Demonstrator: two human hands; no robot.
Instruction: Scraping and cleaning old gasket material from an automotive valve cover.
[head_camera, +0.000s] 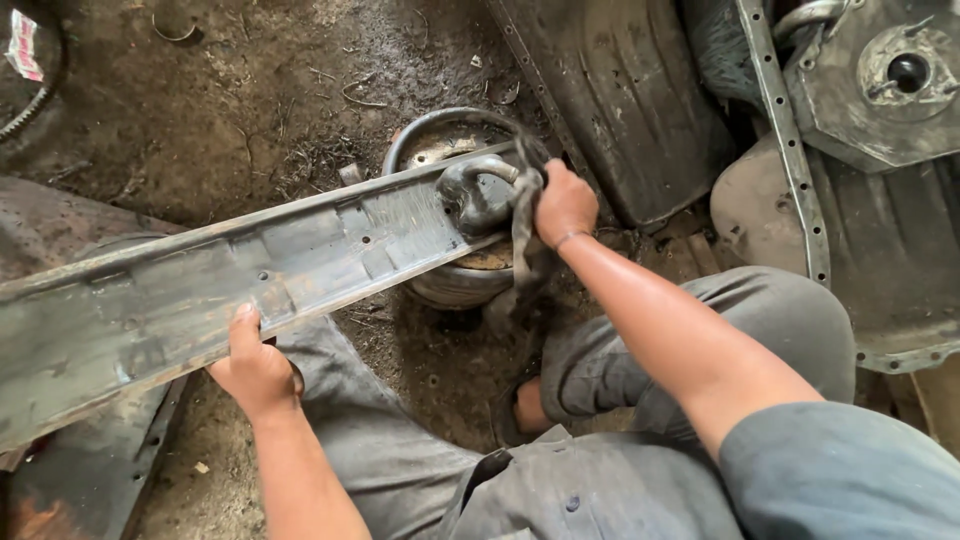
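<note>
My left fingers (243, 322) are closed over the near edge of the long grey ribbed metal cover (250, 270), thumb on top, the rest curled beneath out of sight. The left hand (255, 372) supports the cover from below at that edge. The cover runs from the lower left of the view up toward the centre, tilted, its far end resting across the round grimy metal tub (450, 285) that stands on the oily dirt floor (230, 110).

At that far end my right hand (563, 205) is clenched around a dark greasy rag (522, 235), pressing it onto the cover just beside a curved metal tube fitting (478, 178). The rag's tail hangs down past the tub.

Further right lie a black ribbed sheet-metal pan (625, 100) and a grey flanged casing with bolt holes (870, 80), both well apart from my hands.

Hazards, as I judge them:
- The cover is oily and held only at one edge on the left; it could slip from the grip and drop onto my knees.
- Hard pressure on the right could slide the cover off the tub rim or tip the tub.
- The stamped edge may cut bare fingers.
- The loose rag tail could snag on the fitting.
</note>
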